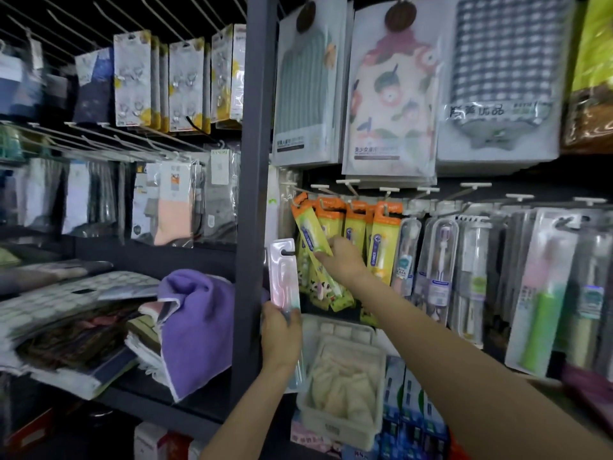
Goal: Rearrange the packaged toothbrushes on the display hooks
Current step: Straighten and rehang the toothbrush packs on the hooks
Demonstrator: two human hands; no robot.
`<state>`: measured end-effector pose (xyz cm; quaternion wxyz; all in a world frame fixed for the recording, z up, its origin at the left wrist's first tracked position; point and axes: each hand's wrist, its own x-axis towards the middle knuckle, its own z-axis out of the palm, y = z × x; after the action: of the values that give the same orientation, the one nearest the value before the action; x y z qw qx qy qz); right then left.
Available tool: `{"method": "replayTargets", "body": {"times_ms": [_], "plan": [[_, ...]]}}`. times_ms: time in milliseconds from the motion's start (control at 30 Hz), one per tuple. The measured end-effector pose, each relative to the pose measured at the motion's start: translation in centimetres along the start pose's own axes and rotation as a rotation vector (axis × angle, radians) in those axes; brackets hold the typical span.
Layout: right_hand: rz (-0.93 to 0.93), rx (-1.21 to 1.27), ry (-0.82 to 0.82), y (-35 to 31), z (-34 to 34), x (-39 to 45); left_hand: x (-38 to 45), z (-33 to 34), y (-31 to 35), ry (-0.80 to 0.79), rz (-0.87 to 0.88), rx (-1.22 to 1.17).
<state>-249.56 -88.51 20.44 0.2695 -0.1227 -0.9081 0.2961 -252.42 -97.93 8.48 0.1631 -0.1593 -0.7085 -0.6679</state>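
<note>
My left hand (281,333) grips a pink and white toothbrush pack (284,273), held upright beside the grey shelf post (255,161). My right hand (341,260) pinches a yellow and orange toothbrush pack (310,227), tilted with its top near the leftmost hook (300,190). More yellow and orange packs (384,240) hang on the neighbouring hooks. To the right hang clear-cased toothbrushes (438,260) and a green and pink toothbrush pack (540,300).
Packaged towels (391,94) hang above the hooks. A white basket (341,423) of cloths stands below my hands. Left of the post, a purple towel (199,327) and folded textiles lie on a shelf, with packaged socks (172,207) hanging above.
</note>
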Motion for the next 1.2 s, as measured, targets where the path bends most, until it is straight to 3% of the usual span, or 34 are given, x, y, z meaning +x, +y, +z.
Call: {"method": "replayTargets", "body": {"times_ms": [300, 433, 667, 867, 1067, 1200], "plan": [[-0.004, 0.117, -0.073, 2.7, -3.2, -4.0, -2.6, -0.3, 1.7, -0.021, 0.162, -0.003], [-0.061, 0.350, -0.176, 4.7, -4.9, -8.0, -4.2, 0.9, 3.2, -0.189, 0.248, -0.059], [-0.017, 0.369, 0.153, 8.5, -10.8, -12.1, -8.4, 7.6, 8.1, -0.413, 0.393, -0.113], [0.049, 0.240, 0.307, 13.8, -16.8, -13.9, -12.2, 13.9, 10.9, -0.699, 0.474, -0.039], [0.144, 0.111, 0.243, 16.0, -22.7, -13.6, -11.5, 16.0, 11.3, -0.592, 0.455, 0.014], [0.183, 0.170, 0.318, 15.8, -23.5, -12.1, -10.5, 14.8, 10.4, -0.499, 0.475, 0.092]]}}
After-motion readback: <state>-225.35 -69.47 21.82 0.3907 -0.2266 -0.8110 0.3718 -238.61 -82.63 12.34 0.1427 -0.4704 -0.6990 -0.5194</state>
